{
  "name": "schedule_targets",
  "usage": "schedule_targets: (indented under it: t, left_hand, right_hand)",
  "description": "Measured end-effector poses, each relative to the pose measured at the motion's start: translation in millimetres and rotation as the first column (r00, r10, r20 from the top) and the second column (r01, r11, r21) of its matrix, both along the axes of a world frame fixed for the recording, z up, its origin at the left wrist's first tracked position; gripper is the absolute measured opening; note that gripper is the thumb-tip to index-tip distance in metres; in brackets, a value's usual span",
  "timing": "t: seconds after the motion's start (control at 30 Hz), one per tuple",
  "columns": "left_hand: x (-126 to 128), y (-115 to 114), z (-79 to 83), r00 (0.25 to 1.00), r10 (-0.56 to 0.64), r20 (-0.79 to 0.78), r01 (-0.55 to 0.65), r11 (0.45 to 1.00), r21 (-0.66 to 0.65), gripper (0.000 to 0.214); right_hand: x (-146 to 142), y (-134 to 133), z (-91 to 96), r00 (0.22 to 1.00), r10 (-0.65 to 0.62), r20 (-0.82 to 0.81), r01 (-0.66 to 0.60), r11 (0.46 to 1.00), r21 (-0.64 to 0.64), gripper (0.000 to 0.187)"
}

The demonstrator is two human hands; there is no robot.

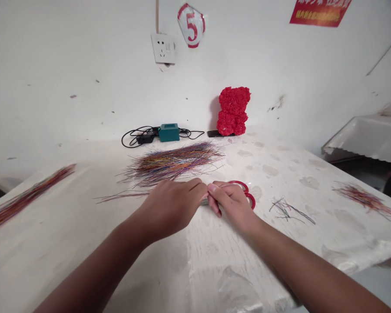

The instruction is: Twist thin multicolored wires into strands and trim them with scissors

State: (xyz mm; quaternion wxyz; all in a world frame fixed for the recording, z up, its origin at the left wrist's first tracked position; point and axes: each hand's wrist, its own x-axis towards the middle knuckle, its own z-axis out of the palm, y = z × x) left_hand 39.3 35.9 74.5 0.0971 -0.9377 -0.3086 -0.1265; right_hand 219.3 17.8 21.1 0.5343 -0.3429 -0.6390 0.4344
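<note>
My left hand (pixel 172 208) and my right hand (pixel 231 204) meet at the middle of the white-covered table (pixel 234 278). A thin bundle of coloured wires (pixel 124 197) runs from under my left hand, which seems to pinch it. My right hand grips red-handled scissors (pixel 244 192), with the blades hidden between my hands. Just beyond my hands lies a large loose pile of thin multicoloured wires (pixel 172 164).
Another long wire bundle (pixel 29 198) lies at the table's left edge. Wire scraps (pixel 289 211) and a small heap (pixel 365 200) lie to the right. Along the wall are a teal box with black cables (pixel 168 132), a phone (pixel 215 133) and a red rose bear (pixel 233 111).
</note>
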Motion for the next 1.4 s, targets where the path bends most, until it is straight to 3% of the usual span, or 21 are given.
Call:
schedule_targets:
  t: [0.1,0.33,0.53,0.67,0.8,1.1,1.4]
  left_hand:
    - [-1.1,2.1,0.2,1.000,-0.003,-0.021,0.003,1.000,-0.014,0.026]
    - [-0.9,3.6,7.0,0.999,0.015,-0.046,-0.025,0.976,-0.218,0.028]
    - [-4.6,5.6,9.0,0.999,-0.018,-0.034,0.012,0.985,-0.172,0.025]
    - [-5.3,5.2,9.0,0.999,-0.005,0.035,0.013,0.973,-0.232,0.029]
    - [-5.7,3.1,10.6,1.000,-0.019,0.004,0.019,0.961,-0.275,0.031]
    - [-6.8,1.2,17.0,0.997,-0.003,-0.077,-0.018,0.962,-0.274,0.026]
    - [-6.1,0.9,12.3,1.000,-0.015,-0.024,0.009,0.973,-0.230,0.024]
  right_hand:
    - [1.2,0.6,1.5,1.000,-0.021,-0.005,0.021,1.000,0.009,0.055]
    - [1.9,0.7,-2.8,0.998,0.062,-0.027,-0.063,0.997,-0.034,0.052]
    - [0.7,-0.3,0.6,0.993,0.045,-0.106,-0.055,0.994,-0.095,0.037]
    - [3.0,-0.3,1.6,0.989,0.080,-0.127,-0.094,0.990,-0.103,0.035]
    - [5.9,0.6,0.8,0.987,0.112,-0.116,-0.125,0.986,-0.109,0.034]
    - [2.3,-3.5,3.4,0.999,0.024,0.030,-0.023,0.999,-0.042,0.037]
    - [2.3,-6.3,3.9,0.998,-0.041,0.052,0.042,0.999,-0.016,0.035]
